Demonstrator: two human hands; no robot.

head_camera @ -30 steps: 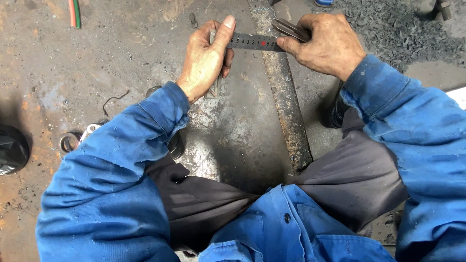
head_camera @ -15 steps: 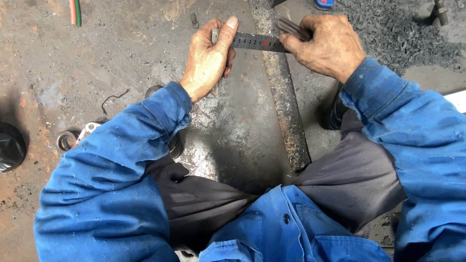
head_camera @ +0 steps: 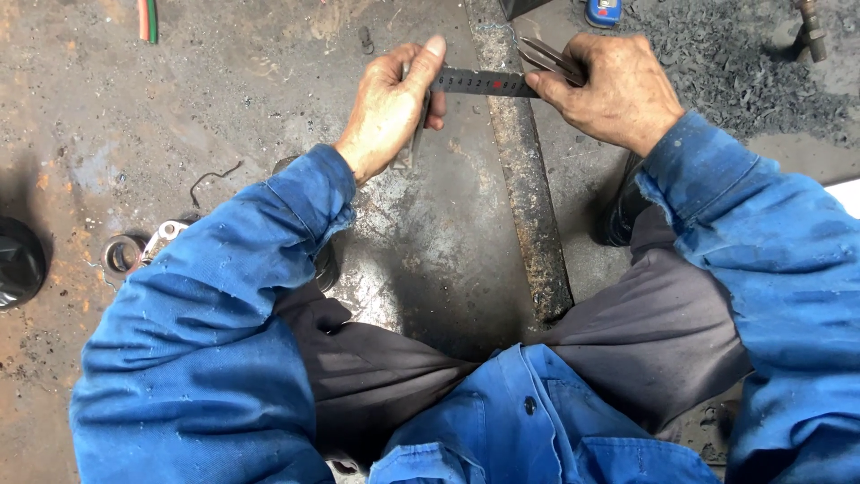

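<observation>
Steel ruler [head_camera: 484,82] spans between left hand [head_camera: 390,112] and right hand [head_camera: 609,90], both gripping its ends.

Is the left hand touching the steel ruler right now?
Touching. The head view shows the left hand pinching the steel ruler at its end, thumb pressed along the edge.

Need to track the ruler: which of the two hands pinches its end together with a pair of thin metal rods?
The right hand: it grips the steel ruler alongside two thin rods. The left hand holds only the other end.

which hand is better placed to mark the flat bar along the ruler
Right, probably. The right hand already grips thin pointed metal pieces at the ruler above the flat bar; the left hand pinches the ruler's other end.
</observation>
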